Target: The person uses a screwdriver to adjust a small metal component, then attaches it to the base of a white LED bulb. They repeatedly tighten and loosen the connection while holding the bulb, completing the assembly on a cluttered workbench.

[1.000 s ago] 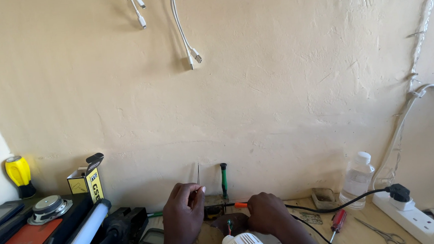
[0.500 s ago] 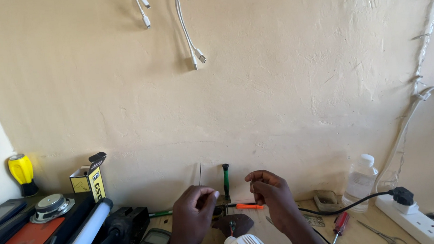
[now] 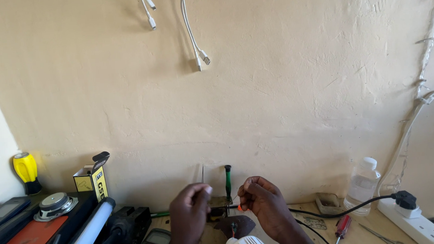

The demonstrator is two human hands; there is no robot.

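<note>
Where the wall meets the bench, both hands — left (image 3: 191, 215), right (image 3: 263, 206) — pinched on a small circuit board (image 3: 217, 208).

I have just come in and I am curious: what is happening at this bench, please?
A person works at a cluttered bench against a bare wall. The left hand and right hand are raised close together over a small electronic part, fingers pinched; what they pinch is too small to tell. A green-handled screwdriver stands behind them.
</note>
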